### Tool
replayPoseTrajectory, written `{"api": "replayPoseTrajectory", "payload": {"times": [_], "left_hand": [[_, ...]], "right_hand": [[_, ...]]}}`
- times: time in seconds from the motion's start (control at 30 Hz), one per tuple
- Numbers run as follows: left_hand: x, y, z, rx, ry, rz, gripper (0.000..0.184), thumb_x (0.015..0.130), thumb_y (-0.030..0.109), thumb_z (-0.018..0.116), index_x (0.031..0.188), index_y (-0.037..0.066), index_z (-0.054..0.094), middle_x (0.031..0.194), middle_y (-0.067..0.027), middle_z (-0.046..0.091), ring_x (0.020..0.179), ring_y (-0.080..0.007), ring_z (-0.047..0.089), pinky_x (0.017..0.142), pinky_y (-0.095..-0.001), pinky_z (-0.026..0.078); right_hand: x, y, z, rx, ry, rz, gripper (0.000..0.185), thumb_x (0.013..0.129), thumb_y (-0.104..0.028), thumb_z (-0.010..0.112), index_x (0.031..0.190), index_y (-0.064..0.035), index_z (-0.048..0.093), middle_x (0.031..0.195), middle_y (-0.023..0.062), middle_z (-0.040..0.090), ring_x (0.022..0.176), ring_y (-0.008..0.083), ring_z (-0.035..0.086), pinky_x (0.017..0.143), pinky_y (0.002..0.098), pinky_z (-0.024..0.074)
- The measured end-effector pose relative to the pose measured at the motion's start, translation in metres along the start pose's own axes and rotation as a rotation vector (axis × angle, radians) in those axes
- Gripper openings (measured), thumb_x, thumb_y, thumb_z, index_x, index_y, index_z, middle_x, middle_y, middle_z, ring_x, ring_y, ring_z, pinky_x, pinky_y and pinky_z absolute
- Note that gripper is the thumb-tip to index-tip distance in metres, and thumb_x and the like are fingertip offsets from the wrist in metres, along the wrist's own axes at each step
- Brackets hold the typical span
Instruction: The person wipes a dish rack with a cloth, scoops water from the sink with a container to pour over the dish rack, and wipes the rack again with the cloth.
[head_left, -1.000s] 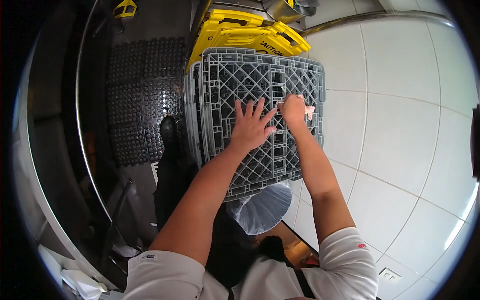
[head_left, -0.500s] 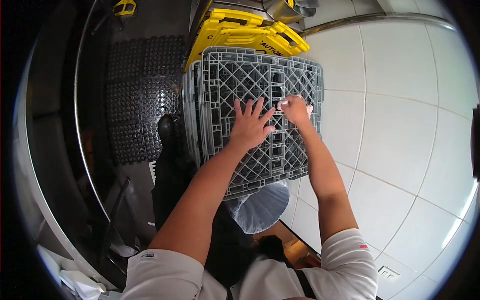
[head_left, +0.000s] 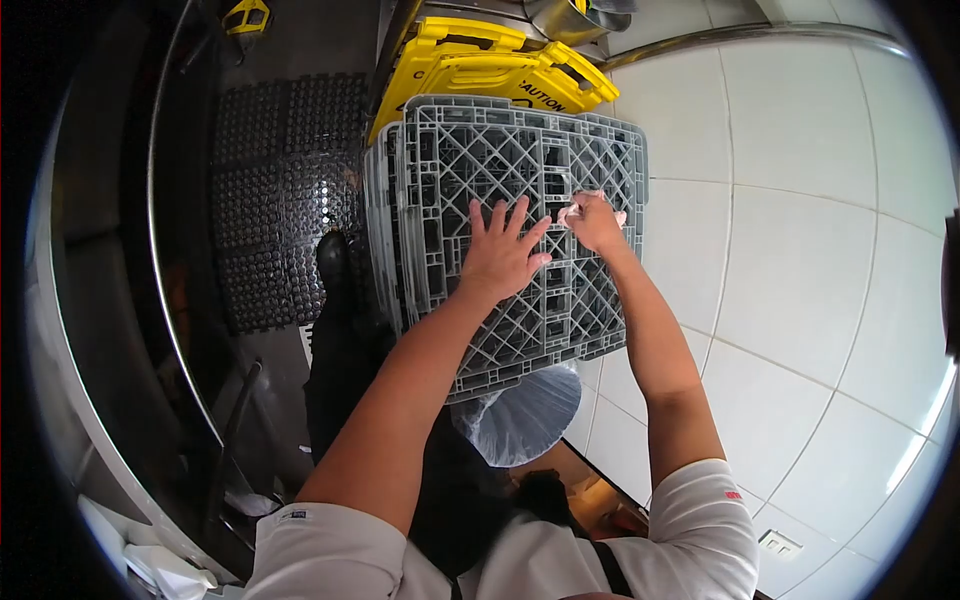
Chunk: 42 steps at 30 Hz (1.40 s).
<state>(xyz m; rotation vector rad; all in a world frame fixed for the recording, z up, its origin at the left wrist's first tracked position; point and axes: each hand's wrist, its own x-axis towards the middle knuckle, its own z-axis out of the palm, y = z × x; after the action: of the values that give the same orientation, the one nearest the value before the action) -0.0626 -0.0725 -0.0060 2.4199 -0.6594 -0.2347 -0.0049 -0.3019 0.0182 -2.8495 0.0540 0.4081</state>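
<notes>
Folded grey plastic crates [head_left: 490, 350] with a lattice face stand stacked in front of me. My left hand [head_left: 495, 258] rests spread on the lattice, left of the crate's middle strip. Just right of that strip, my right hand [head_left: 597, 224] is closed around a crumpled whitish-pink cloth [head_left: 565, 216], pressed against the lattice. Bits of the cloth stick out on both sides of the fingers; the rest is hidden in the hand.
Yellow caution signs [head_left: 480, 70] lean behind the crates, near a metal bucket [head_left: 570, 22]. A white tiled wall [head_left: 790, 220] closes off the right. Below the crates sits a plastic-lined bin [head_left: 525, 420]. A black studded mat [head_left: 270, 200] lies on the floor at left.
My right hand has shifted very slightly right and toward me with the cloth, its forearm swinging a little to the right. The left hand stays in place.
</notes>
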Motion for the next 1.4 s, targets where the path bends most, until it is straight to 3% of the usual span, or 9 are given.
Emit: {"api": "replayPoseTrajectory", "payload": {"times": [0.2, 0.37, 0.47, 0.6, 0.73, 0.93, 1.07, 1.2, 1.4], "left_hand": [[0.0, 0.001, 0.002, 0.02, -0.004, -0.003, 0.059, 0.1, 0.057, 0.048, 0.152, 0.03, 0.045, 0.162, -0.0121, 0.029, 0.144, -0.0387, 0.032, 0.116, -0.0747, 0.01], [0.002, 0.0, 0.002, 0.03, -0.015, -0.003, 0.06, 0.1, 0.058, 0.047, 0.153, 0.03, 0.043, 0.162, -0.012, 0.028, 0.144, -0.0388, 0.032, 0.116, -0.0748, 0.01], [0.001, 0.001, 0.002, 0.023, -0.017, -0.005, 0.061, 0.1, 0.059, 0.047, 0.154, 0.03, 0.042, 0.163, -0.0121, 0.028, 0.145, -0.0393, 0.031, 0.115, -0.0752, 0.01], [0.001, 0.001, 0.004, 0.025, -0.019, -0.01, 0.062, 0.1, 0.059, 0.046, 0.154, 0.03, 0.042, 0.163, -0.0126, 0.028, 0.145, -0.0398, 0.031, 0.115, -0.0758, 0.01], [0.0, 0.002, 0.002, 0.058, 0.008, 0.007, 0.063, 0.1, 0.06, 0.046, 0.154, 0.029, 0.042, 0.162, -0.0134, 0.029, 0.144, -0.0392, 0.032, 0.114, -0.0761, 0.011], [0.001, 0.001, 0.002, 0.058, -0.017, -0.001, 0.063, 0.101, 0.061, 0.043, 0.155, 0.03, 0.04, 0.163, -0.013, 0.029, 0.144, -0.0399, 0.032, 0.115, -0.0753, 0.009], [0.0, 0.002, 0.0, 0.026, 0.006, 0.001, 0.065, 0.099, 0.062, 0.044, 0.154, 0.027, 0.043, 0.161, -0.0131, 0.032, 0.143, -0.04, 0.033, 0.115, -0.0748, 0.011], [0.002, 0.002, -0.001, 0.035, -0.056, -0.019, 0.064, 0.101, 0.062, 0.042, 0.156, 0.03, 0.04, 0.163, -0.0132, 0.028, 0.145, -0.0406, 0.031, 0.116, -0.075, 0.008], [0.0, 0.001, 0.002, 0.055, -0.038, -0.006, 0.063, 0.102, 0.062, 0.039, 0.156, 0.029, 0.039, 0.163, -0.0136, 0.029, 0.144, -0.0405, 0.031, 0.116, -0.0751, 0.009]], "right_hand": [[-0.003, -0.031, 0.021, -0.263, 0.192, 0.202, 0.019, 0.079, -0.019, 0.073, 0.084, -0.0013, 0.07, 0.085, 0.0206, 0.072, 0.088, 0.0384, 0.071, 0.078, 0.0466, 0.0561], [-0.016, 0.014, 0.009, 0.169, 0.17, -0.079, 0.028, 0.081, -0.013, 0.068, 0.106, -0.0008, 0.072, 0.095, 0.0243, 0.072, 0.08, 0.037, 0.071, 0.077, 0.0424, 0.0565], [-0.013, 0.022, -0.007, 0.765, 0.198, 0.318, 0.028, 0.082, -0.012, 0.067, 0.108, -0.0031, 0.072, 0.094, 0.0207, 0.072, 0.081, 0.0339, 0.07, 0.079, 0.0382, 0.0558], [0.012, -0.003, -0.01, 0.158, 0.334, -0.087, 0.018, 0.08, -0.013, 0.068, 0.093, -0.0011, 0.074, 0.09, 0.0212, 0.072, 0.076, 0.0352, 0.07, 0.075, 0.0414, 0.0569], [0.048, -0.048, 0.005, -0.335, 0.137, 0.377, 0.024, 0.081, -0.026, 0.07, 0.087, -0.002, 0.072, 0.095, 0.0225, 0.073, 0.091, 0.0404, 0.071, 0.085, 0.0461, 0.0563], [0.035, -0.012, -0.004, -0.129, 0.161, -0.021, 0.018, 0.086, -0.018, 0.067, 0.093, -0.0025, 0.073, 0.102, 0.0194, 0.074, 0.092, 0.0378, 0.072, 0.085, 0.0459, 0.0564], [0.026, -0.001, -0.025, 0.371, 0.304, 0.23, 0.022, 0.087, -0.016, 0.066, 0.103, -0.0045, 0.075, 0.096, 0.0228, 0.073, 0.093, 0.0401, 0.071, 0.084, 0.0448, 0.0561], [0.063, -0.022, -0.014, -0.14, 0.269, 0.027, 0.02, 0.086, -0.018, 0.066, 0.094, -0.0008, 0.073, 0.094, 0.0231, 0.073, 0.088, 0.0427, 0.071, 0.081, 0.0479, 0.0571], [0.104, -0.043, -0.001, -0.335, 0.139, 0.209, 0.022, 0.086, -0.019, 0.065, 0.093, -0.0011, 0.074, 0.096, 0.0264, 0.072, 0.094, 0.0441, 0.071, 0.089, 0.0478, 0.0564]]}}
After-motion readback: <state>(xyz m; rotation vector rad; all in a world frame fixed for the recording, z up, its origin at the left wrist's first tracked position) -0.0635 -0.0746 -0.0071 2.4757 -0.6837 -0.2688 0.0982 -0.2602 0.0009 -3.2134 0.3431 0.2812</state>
